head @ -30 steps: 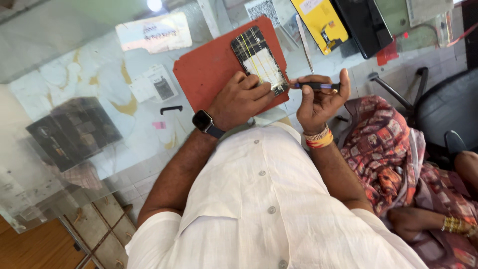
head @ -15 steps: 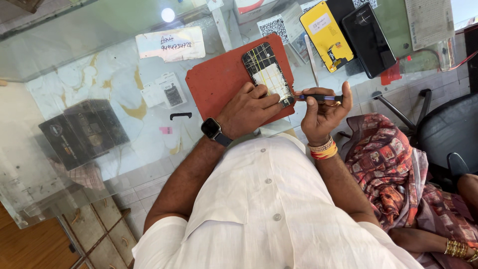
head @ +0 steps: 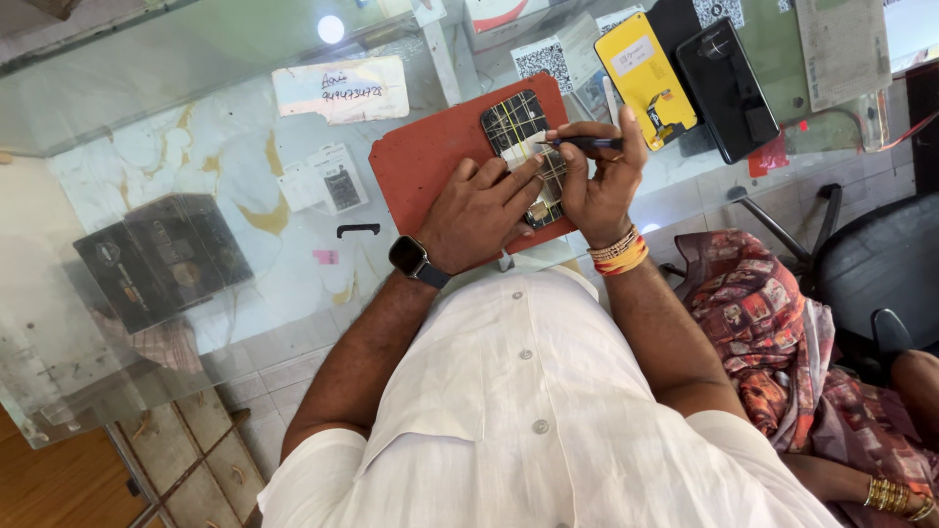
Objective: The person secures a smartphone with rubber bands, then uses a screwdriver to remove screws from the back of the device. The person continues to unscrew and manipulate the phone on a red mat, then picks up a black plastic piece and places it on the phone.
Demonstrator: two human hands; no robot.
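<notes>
Nearest the camera, a white buttoned shirt (head: 548, 420) is filling the lower middle, and both forearms are reaching away from it toward the glass table (head: 196, 166). At the near right, another person in a red patterned cloth (head: 773, 332) is sitting beside a dark chair (head: 880, 264), with gold bangles (head: 892, 494) showing on that person's arm.

A little farther out, a black watch (head: 415, 260) is sitting on the left wrist, and orange and gold bangles (head: 620, 254) are circling the right wrist. The left hand (head: 479, 210) is lying flat on a red mat (head: 430, 161), its fingers stretched out and pressing on an opened phone (head: 516, 122) that is lying on the mat's right half. The right hand (head: 599, 181) is just to the right of the phone, its fingers closed around a thin dark tool (head: 585, 143) whose tip is pointing left over the phone.

Beyond the mat, a yellow phone case (head: 646, 73) and a black phone (head: 729, 88) are lying side by side at the far right. A white paper note (head: 342, 88) is lying at the far left of the mat, and a dark box (head: 161, 259) is showing under the glass on the left.
</notes>
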